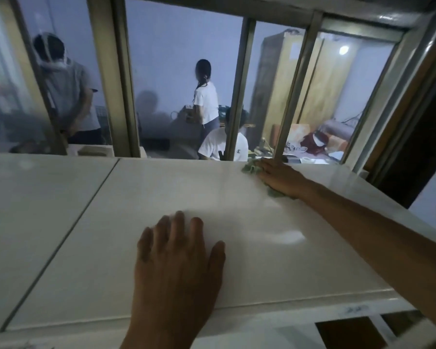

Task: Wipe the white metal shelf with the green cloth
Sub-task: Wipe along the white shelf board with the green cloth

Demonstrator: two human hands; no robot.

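The white metal shelf [136, 197] fills the lower half of the head view, with a seam running diagonally on its left. My right hand [278, 176] is stretched to the far right edge of the shelf and presses the green cloth [251, 168] flat against the surface. The cloth shows as crumpled bits beyond my fingers and under my wrist. My left hand [179, 253] lies flat on the near middle of the shelf, fingers spread, holding nothing.
A glass partition with metal frame bars [126, 79] stands right behind the shelf's far edge. Three people are in the room beyond the glass. A white upright post [413, 84] rises at the shelf's right end. Open gaps [347, 331] show below the front rail.
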